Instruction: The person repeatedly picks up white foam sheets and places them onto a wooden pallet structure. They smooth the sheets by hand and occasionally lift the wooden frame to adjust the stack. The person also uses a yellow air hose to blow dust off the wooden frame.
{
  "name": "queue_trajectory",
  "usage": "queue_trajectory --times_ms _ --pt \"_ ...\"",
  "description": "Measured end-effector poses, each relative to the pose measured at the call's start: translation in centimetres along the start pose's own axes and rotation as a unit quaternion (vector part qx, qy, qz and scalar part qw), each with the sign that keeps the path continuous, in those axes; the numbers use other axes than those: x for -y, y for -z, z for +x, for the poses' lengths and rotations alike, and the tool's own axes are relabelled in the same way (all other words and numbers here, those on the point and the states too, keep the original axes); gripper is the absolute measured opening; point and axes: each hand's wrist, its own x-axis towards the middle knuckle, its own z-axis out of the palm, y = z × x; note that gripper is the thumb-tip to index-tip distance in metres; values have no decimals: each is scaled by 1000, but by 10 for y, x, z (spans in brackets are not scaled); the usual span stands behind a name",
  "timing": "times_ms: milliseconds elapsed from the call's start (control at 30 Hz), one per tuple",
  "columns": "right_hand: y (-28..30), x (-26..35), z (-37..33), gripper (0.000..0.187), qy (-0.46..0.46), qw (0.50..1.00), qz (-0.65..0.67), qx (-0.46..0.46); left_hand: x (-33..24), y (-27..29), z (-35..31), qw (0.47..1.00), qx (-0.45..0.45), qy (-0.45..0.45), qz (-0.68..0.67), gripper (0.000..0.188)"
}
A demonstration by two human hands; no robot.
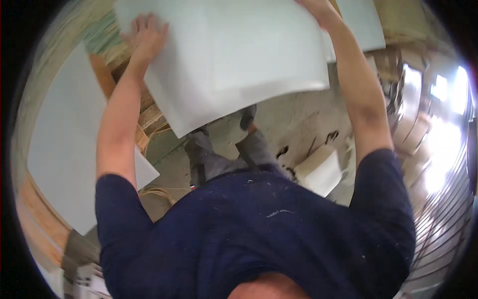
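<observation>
White sheet (239, 55), left hand (148, 42) on it, fingers (151, 23) spread wide, right hand (318, 10) cropped, its fingers unclear

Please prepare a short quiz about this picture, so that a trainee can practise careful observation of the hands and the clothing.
1. How does the left hand meet the large white sheet?
a) clenched in a fist
b) with its fingers extended
c) hidden completely underneath it

2. True or false: the shirt is dark blue.

3. Fill in the blank: the right hand is partly cut off by the ____ edge of the picture.

Key: 1. b; 2. true; 3. upper
</observation>
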Motion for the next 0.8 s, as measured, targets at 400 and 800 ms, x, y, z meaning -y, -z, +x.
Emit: queue_trajectory --times_ms 400,800 --pt "-62 -133 107 66 138 971 -196 -16 -157 -15 -165 989 43 -131 -60 96" --pt "-23 -134 -11 74 75 991 -56 -100 -206 -14 -181 978 193 -84 3 65"
